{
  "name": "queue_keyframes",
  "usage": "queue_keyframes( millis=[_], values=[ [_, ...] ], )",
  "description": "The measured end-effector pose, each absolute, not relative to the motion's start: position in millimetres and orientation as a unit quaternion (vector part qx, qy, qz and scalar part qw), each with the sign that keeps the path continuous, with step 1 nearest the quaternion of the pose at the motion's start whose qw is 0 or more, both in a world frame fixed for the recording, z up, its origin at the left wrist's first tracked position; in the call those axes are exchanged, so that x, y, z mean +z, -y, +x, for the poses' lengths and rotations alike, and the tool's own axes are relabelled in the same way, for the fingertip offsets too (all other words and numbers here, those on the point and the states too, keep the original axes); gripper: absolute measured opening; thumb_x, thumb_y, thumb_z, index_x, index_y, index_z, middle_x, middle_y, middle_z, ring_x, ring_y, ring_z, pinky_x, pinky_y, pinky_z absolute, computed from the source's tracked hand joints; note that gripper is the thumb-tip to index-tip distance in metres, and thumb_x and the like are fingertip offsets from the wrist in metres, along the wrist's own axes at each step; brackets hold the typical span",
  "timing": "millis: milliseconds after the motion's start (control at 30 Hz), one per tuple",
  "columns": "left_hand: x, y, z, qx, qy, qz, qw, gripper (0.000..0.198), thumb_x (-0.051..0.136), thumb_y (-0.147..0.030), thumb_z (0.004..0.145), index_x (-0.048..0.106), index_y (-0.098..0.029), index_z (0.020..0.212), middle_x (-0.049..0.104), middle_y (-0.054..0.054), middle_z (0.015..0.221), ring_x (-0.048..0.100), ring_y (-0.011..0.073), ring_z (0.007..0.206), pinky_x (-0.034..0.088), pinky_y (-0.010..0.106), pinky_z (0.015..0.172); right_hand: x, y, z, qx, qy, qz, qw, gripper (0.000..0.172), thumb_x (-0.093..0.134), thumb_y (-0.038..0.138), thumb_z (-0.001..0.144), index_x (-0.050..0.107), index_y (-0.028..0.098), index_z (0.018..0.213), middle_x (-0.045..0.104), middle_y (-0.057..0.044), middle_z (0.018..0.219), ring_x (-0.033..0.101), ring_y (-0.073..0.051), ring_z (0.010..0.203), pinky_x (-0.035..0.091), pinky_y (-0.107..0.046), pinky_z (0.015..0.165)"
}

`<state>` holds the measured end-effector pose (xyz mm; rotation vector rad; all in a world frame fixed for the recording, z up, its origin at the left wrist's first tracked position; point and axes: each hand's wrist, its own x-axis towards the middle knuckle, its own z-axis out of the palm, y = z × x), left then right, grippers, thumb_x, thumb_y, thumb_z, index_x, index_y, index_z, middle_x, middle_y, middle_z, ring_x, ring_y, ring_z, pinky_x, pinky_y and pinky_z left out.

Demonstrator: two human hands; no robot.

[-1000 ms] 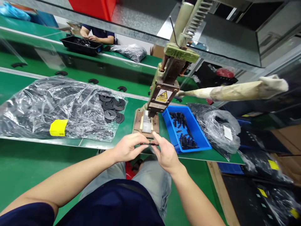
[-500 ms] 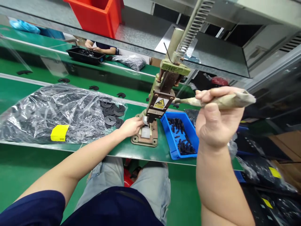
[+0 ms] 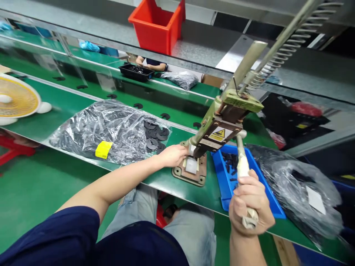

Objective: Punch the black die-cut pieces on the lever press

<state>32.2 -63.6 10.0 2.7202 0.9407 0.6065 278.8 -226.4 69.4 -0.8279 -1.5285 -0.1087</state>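
Right hand (image 3: 251, 201) is clenched around the cloth-wrapped lever (image 3: 243, 168) of the hand press (image 3: 219, 129); the lever points down toward the person, its upper end joined to the press head just below the yellow warning label (image 3: 219, 135). Left hand (image 3: 173, 155) rests at the press base plate (image 3: 191, 170), fingertips against the white block (image 3: 192, 164) under the ram. Cannot tell whether the left hand pinches a part or only touches the block; the fingers are curled and partly hidden by the press.

The press stands on the green counter (image 3: 163, 179), near its front edge. A long spring (image 3: 288, 40) rises from the press top toward the upper right.

Just right of the base plate: 1 blue bin (image 3: 273, 207) holding small black pieces (image 3: 229, 162); the right hand sits above its front part. Right of the bin: 1 clear bag (image 3: 299, 184) of dark parts with a white tag.

Left of the press: 1 large clear plastic bag (image 3: 105, 129) of black discs, yellow label (image 3: 103, 149) on its front, some discs (image 3: 155, 133) showing at the open end near the left hand.

Far left: a fan (image 3: 16, 98) with a yellow grille. Behind, on a metal shelf: 1 red bin (image 3: 155, 26). Beyond the conveyor, another person's hands (image 3: 141, 61) are at a black tray (image 3: 137, 72).
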Motion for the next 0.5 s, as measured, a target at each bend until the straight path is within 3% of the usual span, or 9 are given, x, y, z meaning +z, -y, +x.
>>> queue_keyframes(
  millis=[167, 300, 500],
  values=[
    [19, 36, -53, 0.096, -0.422, 0.900, 0.047, 0.019, 0.068, -0.023, 0.091, 0.074, -0.018, 0.108, 0.075, 0.015, 0.109, 0.067, 0.0326, 0.110, 0.050, 0.045, 0.099, 72, 223, 274, -0.065, 0.662, -0.366, 0.651, 0.019, 0.069, 0.025, 0.087, 0.060, 0.026, 0.071, 0.064, 0.001, 0.073, 0.069, -0.023, 0.087, 0.051, -0.070, 0.112],
    [17, 25, -104, -0.024, -0.472, 0.881, 0.014, 0.038, 0.081, -0.027, 0.077, 0.072, -0.018, 0.113, 0.071, 0.016, 0.119, 0.062, 0.0364, 0.117, 0.046, 0.048, 0.103, 69, 222, 269, -0.068, 0.641, -0.362, 0.673, 0.021, 0.069, 0.027, 0.087, 0.059, 0.026, 0.069, 0.062, 0.001, 0.072, 0.069, -0.023, 0.086, 0.052, -0.069, 0.111],
    [8, 24, -107, -0.040, -0.452, 0.891, -0.023, 0.028, 0.072, -0.024, 0.081, 0.075, -0.018, 0.109, 0.071, 0.017, 0.118, 0.062, 0.0341, 0.115, 0.043, 0.045, 0.100, 68, 221, 270, -0.061, 0.645, -0.367, 0.668, 0.018, 0.070, 0.025, 0.084, 0.060, 0.026, 0.069, 0.064, 0.001, 0.073, 0.071, -0.023, 0.087, 0.053, -0.066, 0.111]
  ],
)
